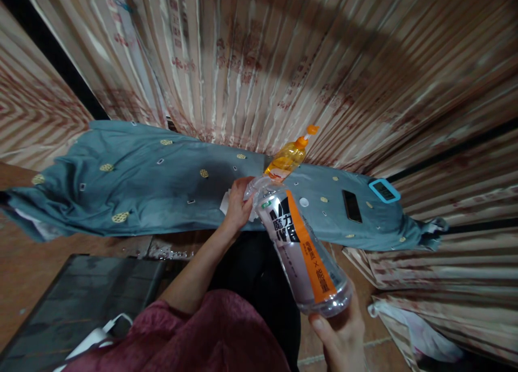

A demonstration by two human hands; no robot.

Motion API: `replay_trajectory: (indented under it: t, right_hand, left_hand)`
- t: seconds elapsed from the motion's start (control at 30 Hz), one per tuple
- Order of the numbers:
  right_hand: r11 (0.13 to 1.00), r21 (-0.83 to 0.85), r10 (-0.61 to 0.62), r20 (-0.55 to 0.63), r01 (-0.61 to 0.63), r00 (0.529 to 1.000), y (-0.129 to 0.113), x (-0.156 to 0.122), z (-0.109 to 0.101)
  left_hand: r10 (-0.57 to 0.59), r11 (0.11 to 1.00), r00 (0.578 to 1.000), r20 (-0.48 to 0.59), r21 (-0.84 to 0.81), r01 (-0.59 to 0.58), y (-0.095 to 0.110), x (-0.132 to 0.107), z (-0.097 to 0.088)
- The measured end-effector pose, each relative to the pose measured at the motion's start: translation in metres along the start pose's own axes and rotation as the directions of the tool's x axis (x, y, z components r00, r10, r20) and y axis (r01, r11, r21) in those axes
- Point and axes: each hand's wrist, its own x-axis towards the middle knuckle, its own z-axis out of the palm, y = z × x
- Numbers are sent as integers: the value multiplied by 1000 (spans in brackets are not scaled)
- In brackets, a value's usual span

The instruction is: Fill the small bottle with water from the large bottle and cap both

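Note:
A clear plastic bottle [301, 248] with an orange and silver label is tilted in front of me, its neck away from me and its base toward me. My left hand [238, 206] is closed by the bottle's neck, with fingertips partly hidden by the clear plastic. My right hand [342, 329] grips the base from below. Just beyond the neck stands a pump bottle [286, 159] of orange-yellow liquid. White tissue [225, 202] shows beside my left hand. A round white cap [304, 202] lies on the cloth to the right.
Teal patterned cloth [141, 183] covers the long narrow surface. A dark phone [352, 206] and a blue-framed digital display [383, 191] lie toward its right end. Pleated curtains [243, 64] hang behind. At lower left are a dark tabletop [89, 291] and a white cabled device [91, 342].

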Motion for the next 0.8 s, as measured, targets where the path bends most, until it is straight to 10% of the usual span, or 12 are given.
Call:
replay_trajectory:
  t: [0.8]
  right_hand:
    - [1000, 1, 18, -12, -18, 1000, 0, 1, 0]
  left_hand:
    - [42, 999, 999, 10, 17, -42, -4, -1, 0]
